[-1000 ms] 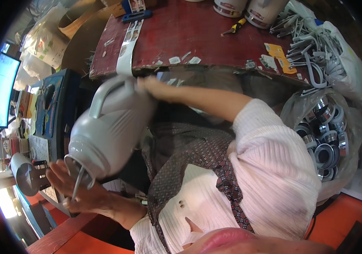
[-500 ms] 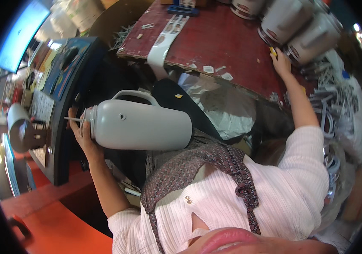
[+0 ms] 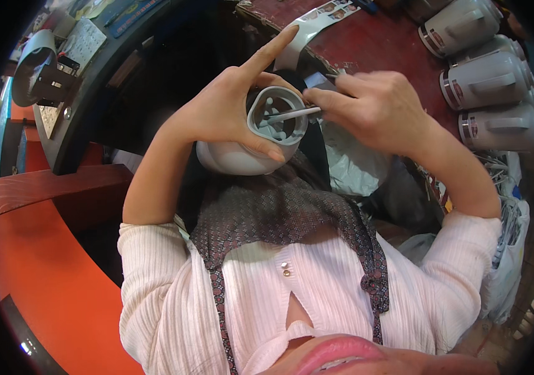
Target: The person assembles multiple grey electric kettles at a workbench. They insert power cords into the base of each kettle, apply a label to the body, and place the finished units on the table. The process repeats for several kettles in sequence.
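Note:
A grey jug (image 3: 229,157) stands tilted over my lap with its open round mouth toward me. My left hand (image 3: 223,106) is wrapped round the neck, thumb on the near side, index finger stretched out past it. From the mouth sticks a thin pale grey rod (image 3: 292,114), with more pale grey parts inside. My right hand (image 3: 373,109) is at the right of the mouth, fingers pinched together close to the rod's end. It is smeared by motion, so what it pinches is not clear. The jug's handle and base are hidden.
Several grey jugs with handles (image 3: 489,84) lie along the right of the worn red tabletop (image 3: 373,47). A strip of stickers (image 3: 307,28) hangs over its edge. Clear bags of grey parts (image 3: 508,256) are at the right. A dark table (image 3: 82,94) and an orange surface (image 3: 54,287) are at the left.
The jug has turned from lying sideways to mouth toward me. My left hand has moved right with it, and my right hand has come from the red tabletop to the jug's mouth.

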Tool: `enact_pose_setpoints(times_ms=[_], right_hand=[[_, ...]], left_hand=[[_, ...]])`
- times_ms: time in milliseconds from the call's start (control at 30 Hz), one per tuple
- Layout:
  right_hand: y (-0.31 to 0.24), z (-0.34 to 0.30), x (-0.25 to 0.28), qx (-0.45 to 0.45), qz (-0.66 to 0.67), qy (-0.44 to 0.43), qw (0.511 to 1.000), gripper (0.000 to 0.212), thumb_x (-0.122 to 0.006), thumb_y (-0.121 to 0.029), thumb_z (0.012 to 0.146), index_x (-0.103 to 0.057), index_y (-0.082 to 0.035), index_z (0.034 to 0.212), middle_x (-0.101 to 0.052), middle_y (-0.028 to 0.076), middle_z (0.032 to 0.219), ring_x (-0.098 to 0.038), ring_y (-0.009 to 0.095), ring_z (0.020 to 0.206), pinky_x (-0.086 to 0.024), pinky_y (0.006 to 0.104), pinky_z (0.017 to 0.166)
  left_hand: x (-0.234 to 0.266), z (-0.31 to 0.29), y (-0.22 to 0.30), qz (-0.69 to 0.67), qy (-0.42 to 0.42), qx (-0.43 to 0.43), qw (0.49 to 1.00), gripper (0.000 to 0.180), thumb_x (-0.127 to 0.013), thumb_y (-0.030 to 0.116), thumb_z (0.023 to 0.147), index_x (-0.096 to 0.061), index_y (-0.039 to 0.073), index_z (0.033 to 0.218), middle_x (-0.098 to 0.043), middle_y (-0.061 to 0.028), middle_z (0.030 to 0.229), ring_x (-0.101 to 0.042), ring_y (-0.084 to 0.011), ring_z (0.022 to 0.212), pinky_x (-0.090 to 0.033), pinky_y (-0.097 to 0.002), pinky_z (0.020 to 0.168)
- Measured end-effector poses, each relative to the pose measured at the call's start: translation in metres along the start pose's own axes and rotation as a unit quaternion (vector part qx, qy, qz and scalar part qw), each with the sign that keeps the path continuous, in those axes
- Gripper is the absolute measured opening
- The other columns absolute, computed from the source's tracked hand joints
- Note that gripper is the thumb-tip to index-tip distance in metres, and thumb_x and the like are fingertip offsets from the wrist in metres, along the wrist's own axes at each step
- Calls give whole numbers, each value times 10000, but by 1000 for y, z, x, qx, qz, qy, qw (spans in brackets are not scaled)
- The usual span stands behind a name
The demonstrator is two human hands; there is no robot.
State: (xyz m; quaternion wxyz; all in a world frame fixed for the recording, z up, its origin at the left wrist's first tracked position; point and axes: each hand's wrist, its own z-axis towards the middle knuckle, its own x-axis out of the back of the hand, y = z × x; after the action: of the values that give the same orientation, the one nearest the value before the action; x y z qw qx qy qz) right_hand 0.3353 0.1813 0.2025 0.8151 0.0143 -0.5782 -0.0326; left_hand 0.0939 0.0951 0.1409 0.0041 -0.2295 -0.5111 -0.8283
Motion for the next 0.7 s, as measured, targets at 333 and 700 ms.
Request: enact_pose_setpoints(times_ms=[333, 700], right_hand=[[-21, 17, 8, 32, -140, -161, 976, 207, -610, -192, 834, -640, -83, 1008, -634, 98, 680, -674, 247, 584, -507, 336, 494], [-41, -29, -4, -22, -46, -170, 984, 191, -600, -174, 831, -614, -56, 980, -662, 121, 677, -673, 282, 578, -521, 403, 504]], left_hand=[[-16, -4, -2, -6, -52, 0, 999, 1382, -948, 291, 524, -90, 187, 1602, -683, -238, 1136, -659, -393, 1089, -489, -416, 960], [-70, 12, 21, 70, -125, 119, 982, 1389, -930, 282, 507, -78, 156, 1596, -699, -219, 1002, -652, -427, 979, -495, -427, 888]])
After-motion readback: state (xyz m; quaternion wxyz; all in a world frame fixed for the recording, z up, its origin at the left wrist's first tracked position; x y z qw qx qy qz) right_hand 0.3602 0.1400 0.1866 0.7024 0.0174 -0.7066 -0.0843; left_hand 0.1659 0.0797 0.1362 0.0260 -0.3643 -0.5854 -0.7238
